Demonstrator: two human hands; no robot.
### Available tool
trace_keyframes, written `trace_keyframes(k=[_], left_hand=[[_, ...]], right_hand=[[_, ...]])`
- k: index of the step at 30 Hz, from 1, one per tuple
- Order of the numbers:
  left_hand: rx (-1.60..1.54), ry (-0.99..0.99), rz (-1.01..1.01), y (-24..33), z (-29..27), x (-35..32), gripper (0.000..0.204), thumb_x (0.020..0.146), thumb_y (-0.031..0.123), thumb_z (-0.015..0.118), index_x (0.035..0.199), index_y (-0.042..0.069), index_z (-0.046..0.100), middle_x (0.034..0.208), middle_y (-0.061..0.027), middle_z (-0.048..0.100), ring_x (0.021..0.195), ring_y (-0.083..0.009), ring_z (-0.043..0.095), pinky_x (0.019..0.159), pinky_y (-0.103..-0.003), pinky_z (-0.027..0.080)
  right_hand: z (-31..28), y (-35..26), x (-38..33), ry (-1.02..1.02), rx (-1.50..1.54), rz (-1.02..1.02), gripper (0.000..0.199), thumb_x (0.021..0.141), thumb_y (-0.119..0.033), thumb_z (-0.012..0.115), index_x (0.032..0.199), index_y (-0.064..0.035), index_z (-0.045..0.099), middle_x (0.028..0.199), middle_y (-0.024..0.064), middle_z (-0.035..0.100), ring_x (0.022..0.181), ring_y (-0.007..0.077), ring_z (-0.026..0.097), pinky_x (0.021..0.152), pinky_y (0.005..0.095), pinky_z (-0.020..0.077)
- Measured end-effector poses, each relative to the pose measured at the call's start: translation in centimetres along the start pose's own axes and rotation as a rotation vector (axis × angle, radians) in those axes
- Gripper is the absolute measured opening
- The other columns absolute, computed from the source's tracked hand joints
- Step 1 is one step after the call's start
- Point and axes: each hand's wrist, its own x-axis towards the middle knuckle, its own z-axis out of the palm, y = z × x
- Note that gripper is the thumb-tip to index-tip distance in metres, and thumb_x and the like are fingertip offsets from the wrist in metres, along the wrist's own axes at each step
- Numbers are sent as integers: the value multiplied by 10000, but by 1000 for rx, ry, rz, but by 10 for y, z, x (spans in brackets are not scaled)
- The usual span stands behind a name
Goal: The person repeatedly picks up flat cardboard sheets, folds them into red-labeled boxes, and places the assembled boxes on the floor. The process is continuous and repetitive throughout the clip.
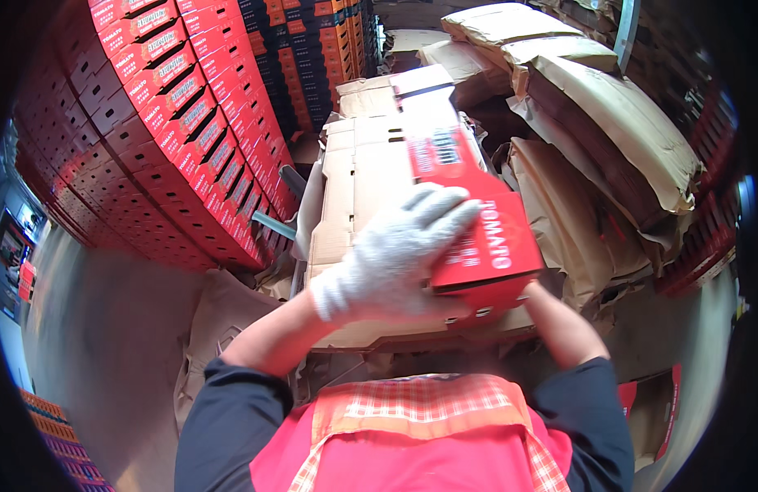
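My left hand [416,230], in a pale grey knit glove, lies over the left side of a red cardboard box [498,234] with white lettering. Its fingers reach across the box's face and its thumb is hidden. The box is partly folded up, its near end standing and a long red and white panel stretching away from me. My bare right forearm [566,324] comes up at the box's near right corner; the right hand is hidden behind the box. Under it all lies a stack of flat brown cardboard blanks [354,189].
Tall stacks of folded red boxes [178,107] rise at the left, with dark and orange crates [313,61] behind. Large brown paper-wrapped bundles [617,123] are piled at the right. An open red-edged carton [658,414] stands on the floor at lower right.
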Motion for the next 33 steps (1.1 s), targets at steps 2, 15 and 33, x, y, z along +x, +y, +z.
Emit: trace_keyframes(k=[2, 15, 33], left_hand=[[24, 127, 39, 7, 27, 25, 902, 615, 353, 862, 1351, -31, 510, 1287, -240, 564, 1152, -437, 556, 1019, -484, 446], [-232, 716, -60, 13, 137, 46, 1471, 532, 509, 893, 1590, 38, -15, 1603, -355, 20, 1473, -530, 167, 1144, -558, 279], [-305, 725, -125, -5, 106, -48, 854, 694, 361, 888, 1356, 17, 472, 1325, -187, 502, 1188, -376, 540, 1020, -536, 398]], right_hand=[[-27, -41, 2, -2, 317, -58, 203, 939, -232, 600, 931, -43, 673, 827, 83, 696, 827, 191, 672, 760, 334, 543], [-19, -266, -131, -127, -713, -386, 343, 775, -261, 800, 857, -23, 568, 754, 9, 537, 702, 99, 491, 654, 292, 465], [114, -281, -109, -663, -585, -1091, 234, 881, -219, 696, 1035, -56, 629, 872, 91, 662, 745, 251, 660, 698, 365, 539]])
